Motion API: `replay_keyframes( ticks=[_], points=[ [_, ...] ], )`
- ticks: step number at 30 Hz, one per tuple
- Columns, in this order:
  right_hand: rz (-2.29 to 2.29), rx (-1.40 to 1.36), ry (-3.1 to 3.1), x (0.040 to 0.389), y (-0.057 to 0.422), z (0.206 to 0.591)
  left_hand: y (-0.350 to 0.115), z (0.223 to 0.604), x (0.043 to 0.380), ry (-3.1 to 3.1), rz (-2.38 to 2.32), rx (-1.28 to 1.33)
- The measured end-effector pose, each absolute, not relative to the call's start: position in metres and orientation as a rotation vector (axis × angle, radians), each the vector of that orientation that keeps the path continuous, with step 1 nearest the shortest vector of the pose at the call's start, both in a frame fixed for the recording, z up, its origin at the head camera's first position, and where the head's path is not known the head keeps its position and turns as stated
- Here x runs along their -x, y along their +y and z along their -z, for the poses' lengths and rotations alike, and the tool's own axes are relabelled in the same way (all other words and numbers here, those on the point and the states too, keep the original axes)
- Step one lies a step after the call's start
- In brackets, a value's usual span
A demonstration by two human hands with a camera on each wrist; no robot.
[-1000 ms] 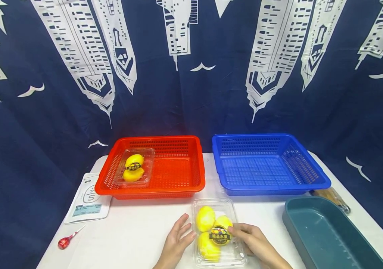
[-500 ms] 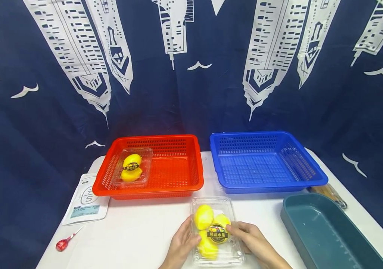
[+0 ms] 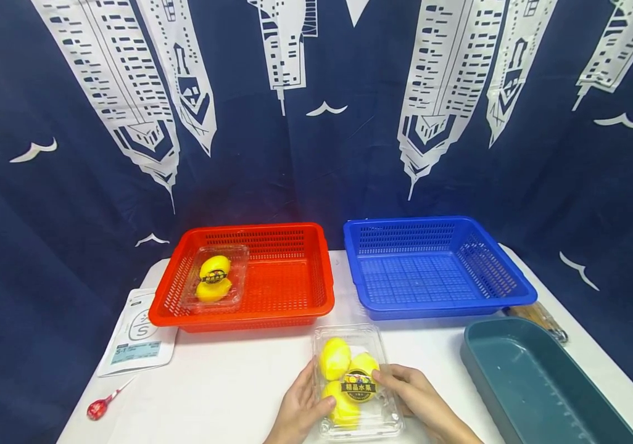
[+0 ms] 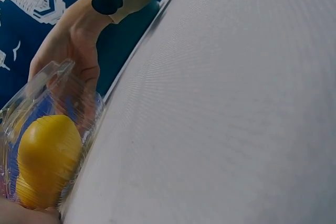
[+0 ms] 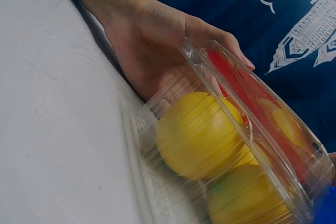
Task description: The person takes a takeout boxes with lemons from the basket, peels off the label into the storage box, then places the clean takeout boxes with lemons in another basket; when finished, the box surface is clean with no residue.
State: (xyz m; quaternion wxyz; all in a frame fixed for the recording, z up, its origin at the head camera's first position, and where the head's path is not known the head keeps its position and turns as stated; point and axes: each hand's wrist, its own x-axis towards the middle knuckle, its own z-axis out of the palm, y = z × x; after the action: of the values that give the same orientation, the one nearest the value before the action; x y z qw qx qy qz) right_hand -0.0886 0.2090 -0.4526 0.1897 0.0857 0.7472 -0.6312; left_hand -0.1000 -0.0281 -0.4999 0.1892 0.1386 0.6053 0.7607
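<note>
A clear plastic clamshell box (image 3: pixel 387 412) holding three lemons (image 3: pixel 335 359) is between my two hands at the table's front. A round black fruit label (image 3: pixel 358 386) is on its lid. My left hand (image 3: pixel 296 412) grips the box's left side, thumb on the lid's edge. From the right, my right hand (image 3: pixel 419 398) holds it with the thumb on the lid beside the label; its other fingers are partly hidden. The left wrist view shows a lemon (image 4: pixel 50 148) through the box wall. In the right wrist view, my left palm (image 5: pixel 157 45) lies along the box's side.
A red basket (image 3: pixel 255 322) at the back left holds another clear box with two lemons (image 3: pixel 213 290). Beside it stands a blue basket (image 3: pixel 450 311). A teal tray (image 3: pixel 550 394) is at right, a white pouch (image 3: pixel 139 333) and red lollipop (image 3: pixel 97 409) at left.
My left hand has moved in from beside the box and now grips its left side, thumb on the lid. My right hand keeps its hold. The head view has shifted slightly.
</note>
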Motion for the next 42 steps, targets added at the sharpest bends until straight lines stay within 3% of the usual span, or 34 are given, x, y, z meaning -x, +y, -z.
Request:
replay_keyframes(
  ticks=[20,29,32,38,42],
  points=[
    [1.653,-0.314,2.275,0.093,0.208,0.447,-0.032,0.501,0.103,1.829,-2.062,-0.384],
    [1.659,-0.308,2.562,0.094,0.213,0.426,-0.030,0.502,0.103,1.824,-2.078,-0.389],
    [1.644,-0.198,2.643,0.092,0.213,0.418,-0.030,0.501,0.103,1.819,-2.081,-0.391],
    [1.532,0.340,2.716,0.088,0.208,0.416,-0.031,0.500,0.102,1.810,-2.078,-0.381],
    [1.434,0.444,2.756,0.090,0.204,0.416,-0.031,0.500,0.102,1.794,-2.077,-0.372]
  ],
)
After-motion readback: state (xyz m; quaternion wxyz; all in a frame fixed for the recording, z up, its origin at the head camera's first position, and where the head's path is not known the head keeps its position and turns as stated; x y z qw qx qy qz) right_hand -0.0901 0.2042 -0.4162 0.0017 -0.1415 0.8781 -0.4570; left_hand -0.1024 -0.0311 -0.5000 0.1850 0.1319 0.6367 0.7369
